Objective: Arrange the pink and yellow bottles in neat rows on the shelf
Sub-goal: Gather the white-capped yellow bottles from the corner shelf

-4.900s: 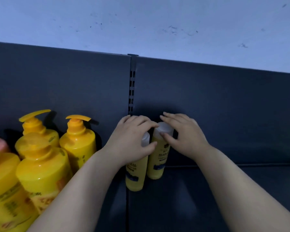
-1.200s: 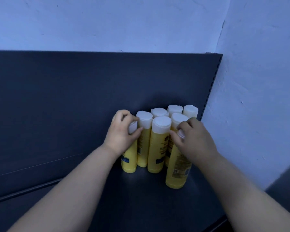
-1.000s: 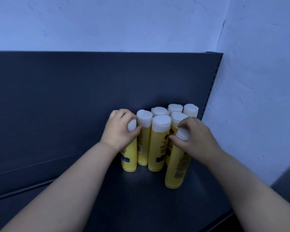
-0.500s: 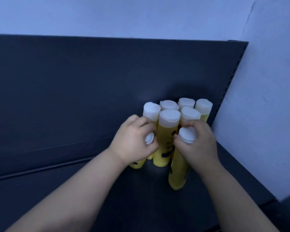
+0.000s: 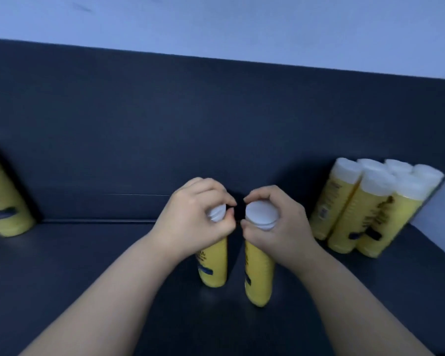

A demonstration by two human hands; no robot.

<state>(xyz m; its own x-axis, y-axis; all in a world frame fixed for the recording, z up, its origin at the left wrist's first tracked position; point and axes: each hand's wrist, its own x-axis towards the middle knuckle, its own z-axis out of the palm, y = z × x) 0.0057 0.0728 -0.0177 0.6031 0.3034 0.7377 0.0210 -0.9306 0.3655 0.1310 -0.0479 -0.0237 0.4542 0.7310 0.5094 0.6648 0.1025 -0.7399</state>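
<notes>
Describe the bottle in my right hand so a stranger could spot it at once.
On the dark shelf, look midway between the bottle cluster at right and the lone bottle at left. Two yellow bottles stand there, gripped at the top by the left hand and right hand. It is the right bottle: its white cap shows plainly, while the left bottle has its cap mostly covered.

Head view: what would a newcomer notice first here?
Two hands at centre: the left hand and right hand each grip the white-capped top of an upright yellow bottle, left bottle and right bottle side by side, apart. At right, a packed bottle cluster stands on the dark shelf; another blurred yellow bottle is at the left edge.
</notes>
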